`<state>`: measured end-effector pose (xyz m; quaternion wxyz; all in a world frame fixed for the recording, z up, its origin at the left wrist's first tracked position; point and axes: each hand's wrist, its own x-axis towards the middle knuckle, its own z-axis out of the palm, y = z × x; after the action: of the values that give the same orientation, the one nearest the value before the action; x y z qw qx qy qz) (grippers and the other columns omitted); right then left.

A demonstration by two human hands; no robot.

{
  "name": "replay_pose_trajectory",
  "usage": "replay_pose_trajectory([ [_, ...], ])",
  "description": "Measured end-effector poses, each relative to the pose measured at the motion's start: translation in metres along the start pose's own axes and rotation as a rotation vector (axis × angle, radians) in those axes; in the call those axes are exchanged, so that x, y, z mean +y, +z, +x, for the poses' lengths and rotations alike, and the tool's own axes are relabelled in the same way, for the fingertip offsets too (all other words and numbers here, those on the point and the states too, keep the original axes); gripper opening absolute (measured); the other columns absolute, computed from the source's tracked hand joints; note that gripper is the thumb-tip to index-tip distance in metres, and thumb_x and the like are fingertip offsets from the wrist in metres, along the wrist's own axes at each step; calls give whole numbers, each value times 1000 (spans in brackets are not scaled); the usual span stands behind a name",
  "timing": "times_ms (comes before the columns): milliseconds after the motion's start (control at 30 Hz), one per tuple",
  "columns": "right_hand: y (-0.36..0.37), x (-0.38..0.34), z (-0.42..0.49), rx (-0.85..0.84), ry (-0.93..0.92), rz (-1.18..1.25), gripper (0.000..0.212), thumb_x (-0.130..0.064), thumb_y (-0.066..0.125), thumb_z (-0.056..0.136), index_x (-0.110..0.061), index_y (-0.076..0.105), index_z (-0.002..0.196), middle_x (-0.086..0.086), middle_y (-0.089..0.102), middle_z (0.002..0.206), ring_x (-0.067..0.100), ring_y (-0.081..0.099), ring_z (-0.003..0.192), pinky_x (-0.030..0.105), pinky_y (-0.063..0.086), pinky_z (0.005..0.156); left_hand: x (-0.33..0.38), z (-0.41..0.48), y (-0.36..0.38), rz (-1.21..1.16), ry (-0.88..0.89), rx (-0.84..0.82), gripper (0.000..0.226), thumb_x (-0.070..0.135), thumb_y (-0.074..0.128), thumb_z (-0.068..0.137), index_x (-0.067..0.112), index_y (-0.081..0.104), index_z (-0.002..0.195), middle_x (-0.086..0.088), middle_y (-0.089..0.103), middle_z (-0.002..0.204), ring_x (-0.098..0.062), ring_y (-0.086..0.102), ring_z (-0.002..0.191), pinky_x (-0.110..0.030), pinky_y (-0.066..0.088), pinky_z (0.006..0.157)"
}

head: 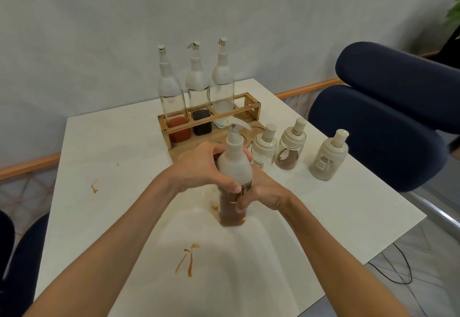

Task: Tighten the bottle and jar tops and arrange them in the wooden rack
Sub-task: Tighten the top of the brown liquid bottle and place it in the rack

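Note:
A glass bottle (pixel 230 213) with brown liquid and a cream spout top (pixel 234 157) stands on the white table (pixel 119 147) in front of me. My left hand (pixel 201 167) wraps the cream top. My right hand (pixel 263 192) grips the glass body below it. The wooden rack (pixel 251 103) behind holds three tall bottles: one with red liquid (pixel 174 97), one with dark liquid (pixel 199 87), one with clear liquid (pixel 222 80). Its right slot and the round recesses in front are bare. Three small jars with cream lids (pixel 264 151) (pixel 291 147) (pixel 328 157) stand to the right of the rack.
Brown drips stain the table (pixel 189 259) (pixel 94 188) near me and to the left. A dark blue chair (pixel 388 117) stands close to the table's right edge. Another dark chair (pixel 22 254) is at the left. A black cable (pixel 398 274) lies on the floor.

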<state>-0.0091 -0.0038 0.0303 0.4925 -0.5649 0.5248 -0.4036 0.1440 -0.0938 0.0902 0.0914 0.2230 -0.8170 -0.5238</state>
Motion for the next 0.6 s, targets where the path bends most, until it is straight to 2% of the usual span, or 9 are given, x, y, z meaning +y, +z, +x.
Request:
replay_pose_trajectory([
  [100,0,-2,0,-32,10,2,62,11,70,51,-21,60,103,-5,66,93,13,64,92,29,53,79,1,2,-3,24,-12,-21,56,21,89,54,36,69,105,10,66,108,-15,61,108,-43,55,91],
  [233,-2,-7,-3,-51,28,16,60,11,68,54,-23,59,103,-7,67,92,11,64,91,32,55,82,-1,2,1,9,-47,11,64,36,89,52,35,66,112,8,66,113,-17,61,110,-46,54,94],
  [300,1,-9,-6,-31,32,22,60,12,67,58,-25,58,104,-4,66,93,12,64,92,38,54,86,-3,-1,5,-9,-55,48,64,30,88,59,29,63,118,6,66,114,-17,61,110,-46,54,94],
  [367,5,-4,-9,15,48,61,64,14,66,63,-25,55,113,-3,66,97,12,63,95,36,54,86,-3,-6,10,-15,-45,83,60,22,86,67,27,61,121,5,66,113,-16,62,107,-42,56,91],
  [467,16,11,-20,181,54,124,81,-2,71,63,-30,41,132,-1,58,122,20,57,116,31,51,86,2,-15,20,-48,-25,177,59,20,84,71,26,59,123,8,64,109,-13,62,102,-30,56,81],
  [533,32,16,-30,397,13,93,87,-11,76,64,-37,32,134,-8,47,132,13,49,123,23,48,88,4,-19,30,-67,-33,316,62,22,84,71,26,56,126,12,62,106,-9,60,99,-24,52,78],
  [600,56,19,-33,593,-72,19,91,-17,82,65,-36,27,136,-10,42,134,5,45,123,12,43,91,4,-21,42,-119,-47,444,68,27,85,70,26,52,129,10,61,110,-10,60,101,-28,52,84],
])
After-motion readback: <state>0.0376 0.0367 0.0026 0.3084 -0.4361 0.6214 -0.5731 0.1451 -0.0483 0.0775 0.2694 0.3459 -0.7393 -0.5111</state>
